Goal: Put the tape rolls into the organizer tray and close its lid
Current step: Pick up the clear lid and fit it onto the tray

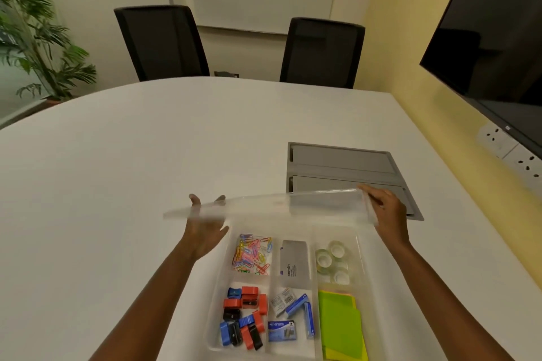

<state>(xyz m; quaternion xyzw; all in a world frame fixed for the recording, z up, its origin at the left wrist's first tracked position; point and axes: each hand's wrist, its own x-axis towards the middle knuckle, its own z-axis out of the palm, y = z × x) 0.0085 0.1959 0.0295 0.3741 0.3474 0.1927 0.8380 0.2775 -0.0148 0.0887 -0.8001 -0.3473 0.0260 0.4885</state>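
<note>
The clear organizer tray [213, 320] lies on the white table in front of me. Three clear tape rolls [323, 258] sit in its far right compartment. The transparent lid [278, 208] hovers tilted over the tray's far edge, blurred at its left end. My right hand [387, 211] grips the lid's right end. My left hand [205, 233] is palm up with fingers spread behind the lid's left part; I cannot tell whether it touches the lid.
Other compartments hold coloured paper clips [252, 253], a grey box [294, 262], red, blue and black sharpeners [245, 316], staple boxes [289, 316] and green sticky notes [340, 325]. A grey cable hatch [346, 165] lies beyond. Two black chairs [162, 41] stand at the far edge.
</note>
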